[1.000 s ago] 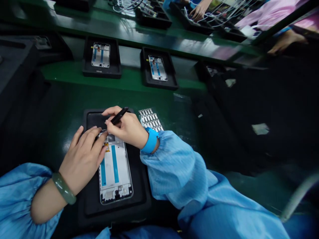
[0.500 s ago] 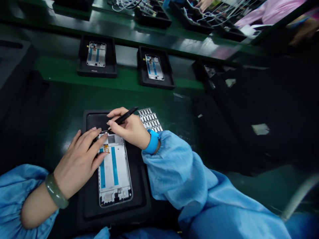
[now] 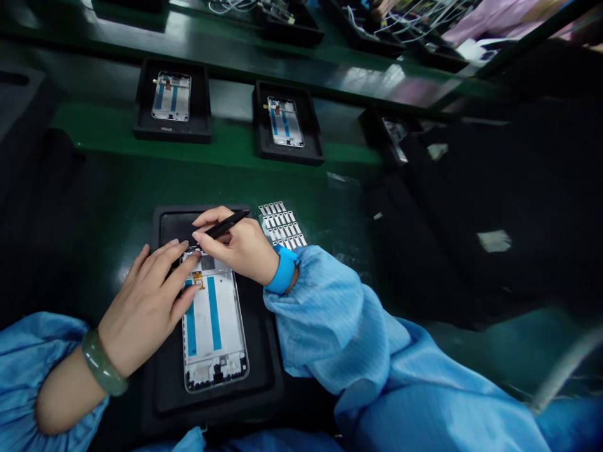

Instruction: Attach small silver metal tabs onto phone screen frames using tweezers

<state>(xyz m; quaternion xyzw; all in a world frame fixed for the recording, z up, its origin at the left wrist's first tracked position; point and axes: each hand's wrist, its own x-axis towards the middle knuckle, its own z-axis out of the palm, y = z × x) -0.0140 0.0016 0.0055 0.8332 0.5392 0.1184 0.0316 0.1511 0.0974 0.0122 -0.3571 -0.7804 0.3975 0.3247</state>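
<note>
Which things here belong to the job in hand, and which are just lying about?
In the job: left hand resting on the phone frame in its black tray; right hand holding black tweezers.
Lying about: sheet of small silver pieces, other phone frames in trays ahead, white cables.

We look down across a green workbench (image 3: pixel 211 141) toward a raised, glossy green bench (image 3: pixel 292 66), where a row of black trays (image 3: pixel 289 28) sits among tangled white cables (image 3: pixel 230 6). Room light falls as pale glare (image 3: pixel 372 78) on that gloss. To the right lies dark black sheeting (image 3: pixel 509 188), and a pale curved rail (image 3: pixel 565 370) crosses the corner, perhaps a chair frame, though blur hides it.
</note>
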